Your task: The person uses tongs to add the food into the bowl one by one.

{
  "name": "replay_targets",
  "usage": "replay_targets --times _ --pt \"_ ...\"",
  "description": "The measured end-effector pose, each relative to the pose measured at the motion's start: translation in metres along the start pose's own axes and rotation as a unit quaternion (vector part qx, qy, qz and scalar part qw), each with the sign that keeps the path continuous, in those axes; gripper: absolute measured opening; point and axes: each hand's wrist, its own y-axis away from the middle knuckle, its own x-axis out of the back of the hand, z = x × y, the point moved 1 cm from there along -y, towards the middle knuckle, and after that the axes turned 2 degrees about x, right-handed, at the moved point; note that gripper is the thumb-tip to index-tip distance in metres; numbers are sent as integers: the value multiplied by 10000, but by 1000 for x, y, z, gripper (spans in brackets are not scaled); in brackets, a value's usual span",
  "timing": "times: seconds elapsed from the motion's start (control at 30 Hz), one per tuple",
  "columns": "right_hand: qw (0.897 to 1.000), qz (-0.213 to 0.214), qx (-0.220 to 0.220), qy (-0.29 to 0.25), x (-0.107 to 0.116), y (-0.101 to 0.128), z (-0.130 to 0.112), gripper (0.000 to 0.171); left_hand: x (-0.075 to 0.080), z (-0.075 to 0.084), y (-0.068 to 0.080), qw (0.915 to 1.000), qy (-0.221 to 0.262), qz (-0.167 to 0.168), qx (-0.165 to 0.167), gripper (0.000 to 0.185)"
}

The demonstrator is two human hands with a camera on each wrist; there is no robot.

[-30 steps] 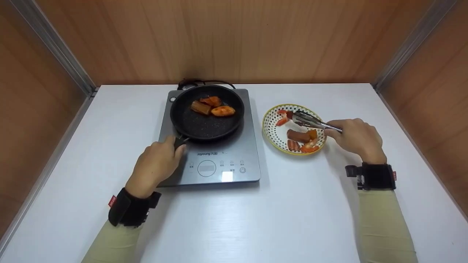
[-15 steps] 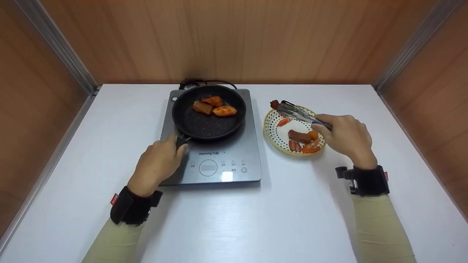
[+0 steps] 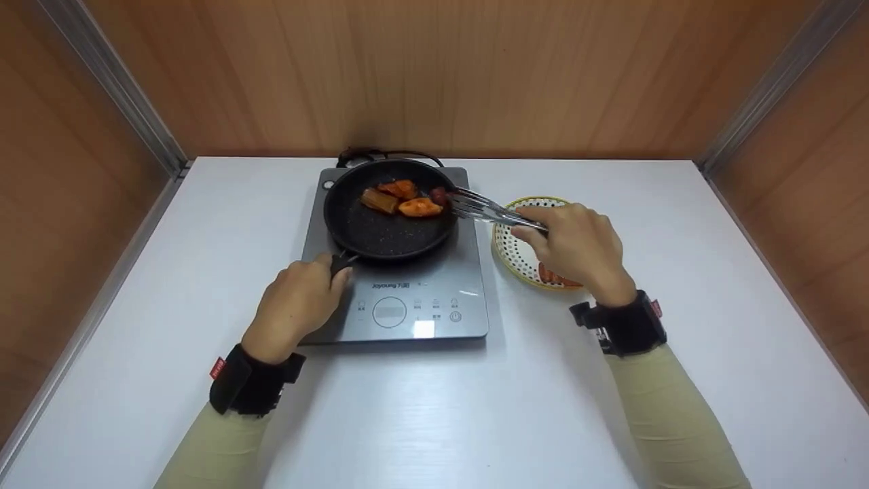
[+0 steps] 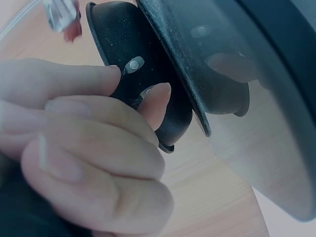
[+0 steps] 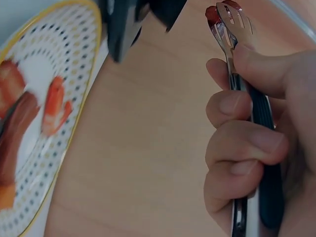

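Observation:
A black frying pan (image 3: 380, 231) sits on a grey induction cooktop (image 3: 434, 285), with several orange and brown food pieces (image 3: 400, 198) at its far side. My left hand (image 3: 295, 305) grips the pan handle (image 4: 148, 106) at the near left rim. My right hand (image 3: 574, 244) holds metal tongs (image 3: 485, 209), which pinch a dark red food piece (image 3: 438, 195) over the pan's right rim. In the right wrist view the tongs (image 5: 232, 29) clamp that red piece (image 5: 213, 15). A dotted yellow-rimmed plate (image 3: 517, 255) with sausage and shrimp (image 5: 54, 106) lies under the right hand.
The white table (image 3: 434, 407) is boxed in by wooden walls (image 3: 434, 75) at the back and both sides. A black power cord (image 3: 380, 153) runs behind the cooktop. The cooktop's control panel (image 3: 407, 311) faces me.
My right hand has carried the tongs with the red piece leftward from the plate to over the pan's right rim. The left hand has stayed on the pan handle.

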Motion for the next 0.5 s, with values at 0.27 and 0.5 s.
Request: replay_targets --times 0.27,0.5 --pt "9995 -191 179 147 -23 -35 -60 29 0 -1 1 10000 26 1 34 32" --pt "9982 -429 14 413 -40 -61 -90 28 -2 3 0 9999 102 -21 29 32"
